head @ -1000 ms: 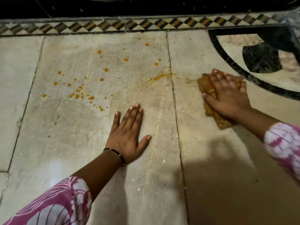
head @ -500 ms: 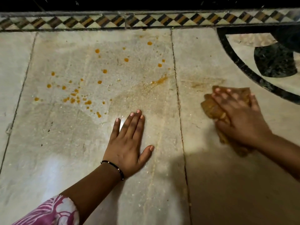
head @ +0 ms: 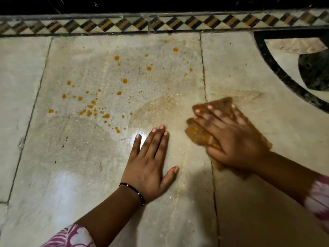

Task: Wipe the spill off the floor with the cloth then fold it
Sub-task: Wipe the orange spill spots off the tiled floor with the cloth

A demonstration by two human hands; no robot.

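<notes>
Orange drops of spill (head: 92, 107) dot the pale stone floor slab (head: 71, 166), scattered from the left middle up to the far right of the slab. A damp, smeared patch (head: 160, 107) lies between the drops and the cloth. The crumpled yellow-brown cloth (head: 199, 134) lies on the floor at the right, across the slab joint. My right hand (head: 229, 138) presses flat on top of it, fingers spread, and is motion-blurred. Flat on the floor with fingers apart rests my left hand (head: 149, 166), just left of the cloth, holding nothing.
A patterned diamond border (head: 160, 24) runs along the far edge, with a dark surface behind it. At the far right a black curved inlay (head: 277, 73) marks the floor. Slab joints (head: 204, 82) run front to back.
My right hand has dragged the cloth toward me and to the left, up to the slab joint. The orange streak near the joint is wiped into a faint smear. My left hand stays planted.
</notes>
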